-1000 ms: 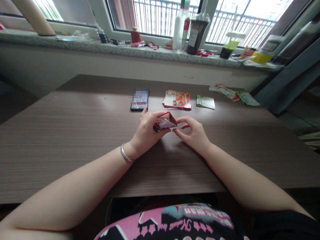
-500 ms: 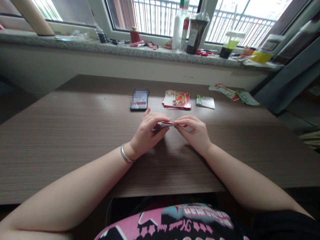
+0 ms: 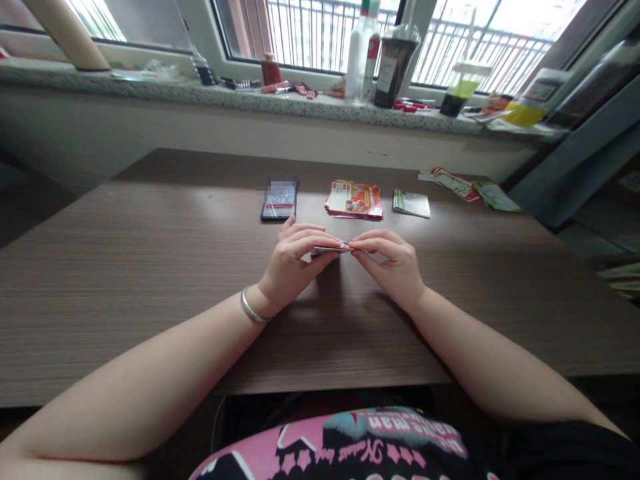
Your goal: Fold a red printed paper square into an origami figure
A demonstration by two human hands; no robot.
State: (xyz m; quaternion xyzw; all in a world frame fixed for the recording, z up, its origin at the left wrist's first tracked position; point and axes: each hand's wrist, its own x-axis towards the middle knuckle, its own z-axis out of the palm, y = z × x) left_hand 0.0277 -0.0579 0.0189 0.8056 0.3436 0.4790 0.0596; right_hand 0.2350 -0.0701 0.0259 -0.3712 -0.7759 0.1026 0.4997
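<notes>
Paper [image 3: 329,251] shows edge-on, long axis left to right, left hand [image 3: 294,255] pinching its left part, right hand [image 3: 393,263] its right end, near side of printed stack [image 3: 354,199].

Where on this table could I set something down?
The widest bare patch of the table lies left of the phone, beyond the left arm. Another lies right of the right hand, nearer than the green leaflet. It's crowded where the left hand and right hold a paper item, close before the leaflet stack, and along the cluttered windowsill.
</notes>
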